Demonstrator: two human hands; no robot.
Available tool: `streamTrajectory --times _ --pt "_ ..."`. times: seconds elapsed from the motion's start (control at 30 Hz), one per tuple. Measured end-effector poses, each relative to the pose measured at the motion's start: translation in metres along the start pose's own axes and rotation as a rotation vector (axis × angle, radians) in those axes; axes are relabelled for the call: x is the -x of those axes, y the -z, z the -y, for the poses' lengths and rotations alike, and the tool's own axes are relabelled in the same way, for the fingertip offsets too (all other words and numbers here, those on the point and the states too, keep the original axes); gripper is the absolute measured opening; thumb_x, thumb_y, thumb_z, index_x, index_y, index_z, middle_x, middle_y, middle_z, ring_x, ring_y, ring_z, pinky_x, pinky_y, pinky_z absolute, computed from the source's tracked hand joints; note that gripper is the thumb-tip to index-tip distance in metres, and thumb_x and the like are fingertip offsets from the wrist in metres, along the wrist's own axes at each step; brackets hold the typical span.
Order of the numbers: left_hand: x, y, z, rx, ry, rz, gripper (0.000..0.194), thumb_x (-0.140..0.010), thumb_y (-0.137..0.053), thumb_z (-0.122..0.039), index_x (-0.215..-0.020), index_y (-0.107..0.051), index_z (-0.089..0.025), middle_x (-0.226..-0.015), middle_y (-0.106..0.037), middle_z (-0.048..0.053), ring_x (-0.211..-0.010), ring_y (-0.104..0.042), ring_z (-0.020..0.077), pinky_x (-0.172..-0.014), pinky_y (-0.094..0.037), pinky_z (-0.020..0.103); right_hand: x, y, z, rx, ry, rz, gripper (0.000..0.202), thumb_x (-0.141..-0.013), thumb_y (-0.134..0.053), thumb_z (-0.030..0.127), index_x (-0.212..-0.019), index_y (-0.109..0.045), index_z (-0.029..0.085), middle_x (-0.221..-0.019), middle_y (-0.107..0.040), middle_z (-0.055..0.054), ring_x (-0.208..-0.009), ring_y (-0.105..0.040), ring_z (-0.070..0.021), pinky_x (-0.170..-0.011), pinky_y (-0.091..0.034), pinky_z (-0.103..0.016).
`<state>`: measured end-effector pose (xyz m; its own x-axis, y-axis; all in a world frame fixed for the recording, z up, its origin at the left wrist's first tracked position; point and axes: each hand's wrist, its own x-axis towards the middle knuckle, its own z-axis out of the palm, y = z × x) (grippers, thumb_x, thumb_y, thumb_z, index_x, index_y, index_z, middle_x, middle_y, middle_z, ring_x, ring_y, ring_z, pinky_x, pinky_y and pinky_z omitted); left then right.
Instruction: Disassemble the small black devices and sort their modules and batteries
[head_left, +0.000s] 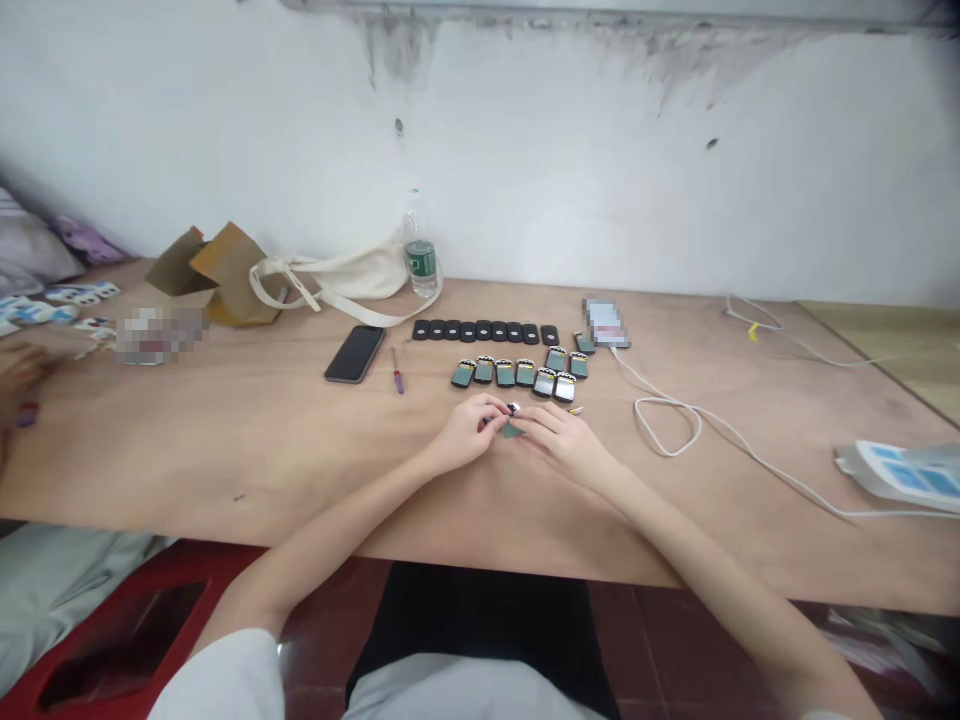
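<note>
My left hand (472, 432) and my right hand (564, 436) meet over the table, fingers closed on a small electronic device with a grey-green face (513, 430). The fingers hide most of it. Just beyond lie several similar small black devices (505, 374) with grey-green or silvery faces and a pale strip along the top. Behind these runs a row of black oval casings (482, 331). A small yellow-tipped piece (575, 411) lies beside my right hand. To the left rests a screwdriver (397, 376) with a purple and red handle.
Left of the screwdriver lies a dark phone (355, 354). A water bottle (421, 255), a cream bag (360, 275) and a brown paper bag (234, 275) stand near the wall. A white cable (739, 447) crosses the right side towards a power strip (904, 475). Another person's hand (21, 370) shows far left.
</note>
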<state>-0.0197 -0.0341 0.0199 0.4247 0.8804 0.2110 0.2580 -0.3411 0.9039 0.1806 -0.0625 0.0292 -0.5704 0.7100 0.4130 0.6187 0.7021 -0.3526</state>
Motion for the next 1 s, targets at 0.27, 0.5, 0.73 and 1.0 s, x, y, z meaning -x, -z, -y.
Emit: streamTrajectory --times 0.27,0.5,0.73,1.0 --pt "-0.001 0.003 -0.001 -0.020 0.010 0.051 0.021 -0.083 -0.057 -0.034 -0.078 -0.073 -0.021 -0.099 -0.066 0.008 -0.096 -0.057 0.0230 -0.089 -0.041 0.032 0.002 -0.003 -0.010 -0.081 0.078 0.030 0.024 -0.091 -0.046 0.025 -0.110 -0.061 0.025 -0.111 -0.063 -0.009 -0.103 -0.057 -0.0240 -0.089 -0.049 -0.044" --pt "-0.003 0.013 0.009 -0.217 -0.043 -0.041 0.040 -0.071 -0.071 -0.037 -0.108 -0.066 -0.021 -0.109 -0.062 0.009 -0.108 -0.049 0.0282 -0.100 -0.035 0.038 0.018 0.009 -0.027 -0.169 -0.193 -0.239 0.018 -0.084 -0.058 0.028 -0.100 -0.065 0.025 -0.105 -0.063 -0.009 -0.098 -0.060 -0.0235 -0.083 -0.052 -0.040" --pt "-0.003 0.014 0.020 -0.219 -0.068 0.146 0.046 -0.074 -0.069 -0.033 -0.118 -0.059 -0.019 -0.108 -0.064 0.008 -0.095 -0.059 0.0218 -0.085 -0.046 0.031 0.015 -0.002 -0.020 -0.280 -0.325 -0.272 0.013 -0.081 -0.062 0.031 -0.089 -0.068 0.023 -0.097 -0.068 -0.007 -0.092 -0.064 -0.0218 -0.083 -0.052 -0.038" --pt "-0.001 0.005 0.019 -0.250 -0.173 0.176 0.041 -0.077 -0.068 -0.030 -0.116 -0.058 -0.018 -0.111 -0.063 0.008 -0.099 -0.059 0.0208 -0.090 -0.047 0.034 0.012 -0.023 -0.010 -0.169 -0.066 -0.243 0.013 -0.083 -0.059 0.021 -0.093 -0.066 0.024 -0.098 -0.065 -0.007 -0.091 -0.059 -0.0201 -0.081 -0.052 -0.039"
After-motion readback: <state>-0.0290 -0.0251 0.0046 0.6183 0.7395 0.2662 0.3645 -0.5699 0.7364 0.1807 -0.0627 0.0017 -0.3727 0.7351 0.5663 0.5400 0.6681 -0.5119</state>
